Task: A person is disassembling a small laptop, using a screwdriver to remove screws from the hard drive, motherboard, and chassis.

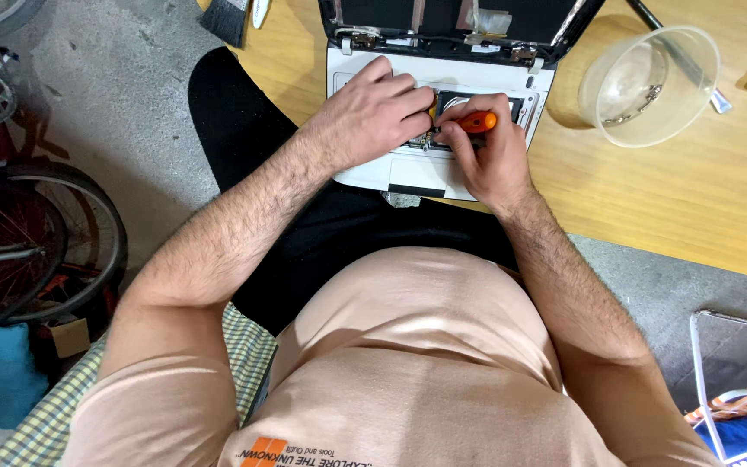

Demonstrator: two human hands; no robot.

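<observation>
— Holding an orange-handled screwdriver (475,122) in my right hand (488,156), fingers pinched tight round the handle, with its tip down in the opened part of the white laptop (365,173).

— And your other hand?

— My left hand (372,117) lies flat on the laptop's base, palm down, fingers reaching to the edge of the opening, right beside the screwdriver. Whether those fingertips pinch anything in there I cannot tell; my own knuckles hide it.

— Where does the laptop sit?

— On the wooden table (693,199), at the edge nearest me, partly over my lap. Its lid stands open away from me, and the screen part (460,19) looks stripped, with bare metal strips and hinges showing. The keyboard area is open, dark inside, with something yellow just under my left fingers.

— Anything else on the table?

— A clear plastic bowl (650,82) to the right of the laptop, well apart from my hands, with small metal bits in the bottom. A brush (226,17) lies at the far left corner.

— And around you?

— A bicycle wheel (36,242) stands on the concrete floor to my left.
</observation>
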